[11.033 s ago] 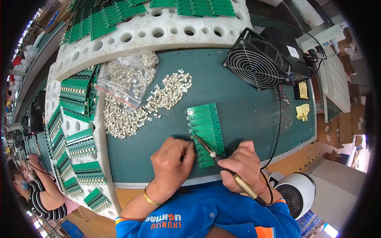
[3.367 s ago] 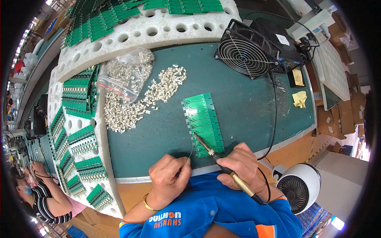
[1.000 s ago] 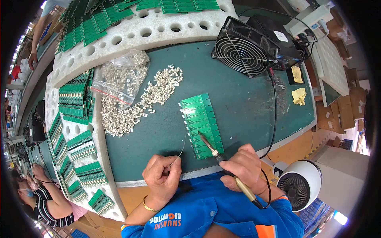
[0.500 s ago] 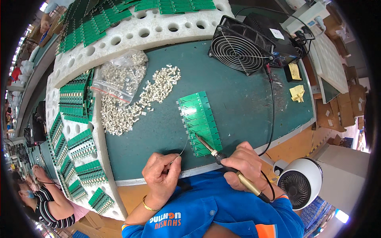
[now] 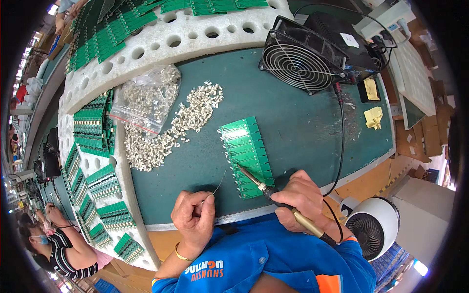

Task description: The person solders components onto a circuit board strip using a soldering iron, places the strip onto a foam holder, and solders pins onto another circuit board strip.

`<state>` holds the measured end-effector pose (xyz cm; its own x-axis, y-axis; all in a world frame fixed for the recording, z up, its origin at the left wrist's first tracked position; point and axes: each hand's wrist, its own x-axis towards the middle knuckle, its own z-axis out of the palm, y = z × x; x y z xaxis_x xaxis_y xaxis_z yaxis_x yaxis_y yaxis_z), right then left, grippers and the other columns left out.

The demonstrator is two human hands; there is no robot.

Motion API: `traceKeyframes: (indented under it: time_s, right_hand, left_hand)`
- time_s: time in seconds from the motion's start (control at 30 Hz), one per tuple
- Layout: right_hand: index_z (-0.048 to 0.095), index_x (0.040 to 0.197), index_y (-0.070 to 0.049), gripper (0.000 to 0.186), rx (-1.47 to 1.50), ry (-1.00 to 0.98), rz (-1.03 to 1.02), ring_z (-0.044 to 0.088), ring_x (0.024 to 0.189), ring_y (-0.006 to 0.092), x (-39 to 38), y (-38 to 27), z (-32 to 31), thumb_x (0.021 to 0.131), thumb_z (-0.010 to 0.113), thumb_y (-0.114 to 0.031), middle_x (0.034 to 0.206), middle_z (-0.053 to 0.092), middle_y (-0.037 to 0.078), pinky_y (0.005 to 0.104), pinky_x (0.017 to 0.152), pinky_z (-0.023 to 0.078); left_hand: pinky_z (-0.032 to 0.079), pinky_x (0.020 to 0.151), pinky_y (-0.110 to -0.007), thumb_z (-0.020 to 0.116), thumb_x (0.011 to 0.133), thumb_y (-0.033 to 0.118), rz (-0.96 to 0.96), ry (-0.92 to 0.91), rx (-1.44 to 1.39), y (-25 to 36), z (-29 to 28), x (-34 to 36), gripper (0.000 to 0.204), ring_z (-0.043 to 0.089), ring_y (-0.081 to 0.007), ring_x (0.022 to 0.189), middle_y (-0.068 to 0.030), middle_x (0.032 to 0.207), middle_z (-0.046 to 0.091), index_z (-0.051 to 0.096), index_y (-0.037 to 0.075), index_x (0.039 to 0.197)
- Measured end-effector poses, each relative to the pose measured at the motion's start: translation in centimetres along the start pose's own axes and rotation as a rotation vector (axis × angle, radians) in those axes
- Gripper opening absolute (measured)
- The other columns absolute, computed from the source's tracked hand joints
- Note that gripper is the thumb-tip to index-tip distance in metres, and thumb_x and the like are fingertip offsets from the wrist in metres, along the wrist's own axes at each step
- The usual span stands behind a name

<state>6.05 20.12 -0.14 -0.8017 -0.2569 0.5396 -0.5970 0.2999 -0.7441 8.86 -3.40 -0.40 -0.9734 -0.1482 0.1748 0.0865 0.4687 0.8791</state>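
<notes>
Since half a second before, the left hand had changed little: it stayed near the front edge of the green mat, and the thin solder wire it pinched between thumb and fingertips still rose up and to the right, toward the circuit board panel. The view itself had shifted slightly, so the black fan sat a bit lower in the picture. Compared with eleven seconds earlier, the left hand had drawn back from the panel; then it lay just beside it, now it was apart and only the wire reached toward it.

The right hand was closed around the soldering iron, fingers pressed on its handle. The iron's long axis ran diagonally, from the yellow handle at lower right to the tip at upper left, and the tip pointed onto the lower half of the panel. The panel was a long green strip of small boards; its long axis ran from upper left, away from the person, to lower right, near the right hand. It lay flat on the mat, about in the middle.

To the left of the panel lay a heap of small metal connectors and a clear bag with more of them. White foam racks with green boards stood behind and at the left.
</notes>
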Motion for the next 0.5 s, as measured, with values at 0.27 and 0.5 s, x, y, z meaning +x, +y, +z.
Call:
traceKeyframes:
  time_s: [0.27, 0.5]
  right_hand:
    - [0.066, 0.098, -0.004, 0.021, 0.001, -0.032, 0.006, 0.054, 0.052, 0.0207, 0.23, 0.25, 0.03, 0.08, 0.073, -0.013, 0.065, 0.059, 0.005, 0.0335, 0.055, 0.038]
    - [0.066, 0.098, -0.004, 0.021, -0.009, -0.049, -0.003, 0.055, 0.052, 0.0193, 0.39, 0.14, 0.14, 0.08, 0.072, -0.012, 0.065, 0.059, 0.004, 0.0331, 0.055, 0.039]
  left_hand:
    - [0.03, 0.048, -0.023, 0.073, 0.086, 0.004, 0.008, 0.024, 0.003, -0.33, 0.1, 0.07, 0.007, 0.038, -0.0061, 0.052, -0.0001, 0.068, 0.047, 0.066, 0.003, 0.084]
    - [0.031, 0.048, -0.024, 0.072, 0.086, 0.004, 0.013, 0.018, -0.002, -0.52, 0.0, 0.0, 0.007, 0.039, -0.0072, 0.052, -0.001, 0.069, 0.048, 0.065, 0.003, 0.084]
